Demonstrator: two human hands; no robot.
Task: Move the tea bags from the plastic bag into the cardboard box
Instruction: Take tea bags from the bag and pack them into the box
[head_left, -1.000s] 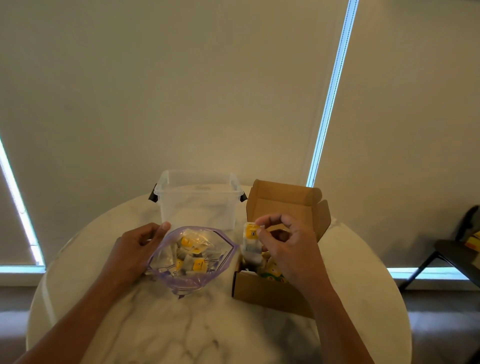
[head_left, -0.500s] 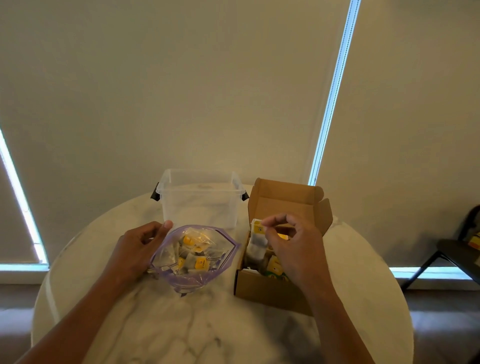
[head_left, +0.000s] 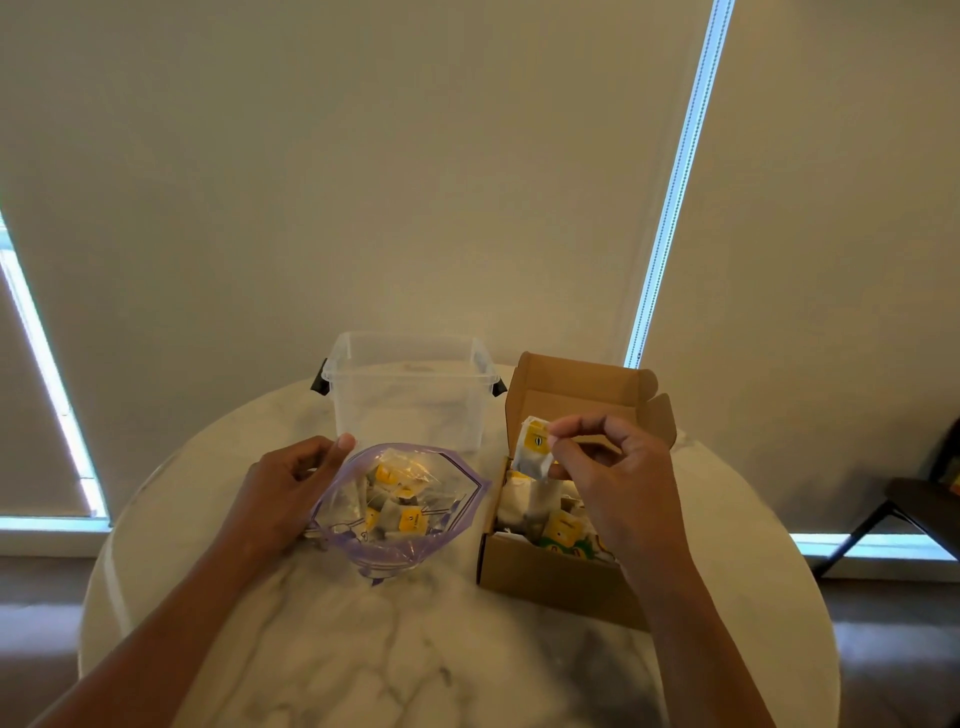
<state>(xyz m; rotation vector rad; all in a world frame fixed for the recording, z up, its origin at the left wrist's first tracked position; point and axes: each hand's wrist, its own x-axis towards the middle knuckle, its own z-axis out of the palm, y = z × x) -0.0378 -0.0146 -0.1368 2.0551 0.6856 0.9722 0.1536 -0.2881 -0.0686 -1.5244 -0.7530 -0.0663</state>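
A clear plastic bag (head_left: 363, 545) with a purple rim stands open on the round marble table (head_left: 415, 649); several yellow-tagged tea bags (head_left: 405, 517) lie inside it. My left hand (head_left: 283, 491) grips the bag's left rim. To the right sits an open cardboard box (head_left: 550, 577) with its lid flap up and several tea bags (head_left: 561, 525) in it. My right hand (head_left: 618, 483) hovers over the box and pinches one tea bag (head_left: 535, 449) between thumb and forefinger, hanging above the box's left side.
An empty clear plastic tub (head_left: 410, 389) with black side clips stands behind the bag. Closed window blinds fill the background. A dark chair (head_left: 914, 514) stands off the table at the far right.
My right hand carried the pinched tea bag rightward from the box's left edge to over the box interior. My left hand and the plastic bag stayed put.
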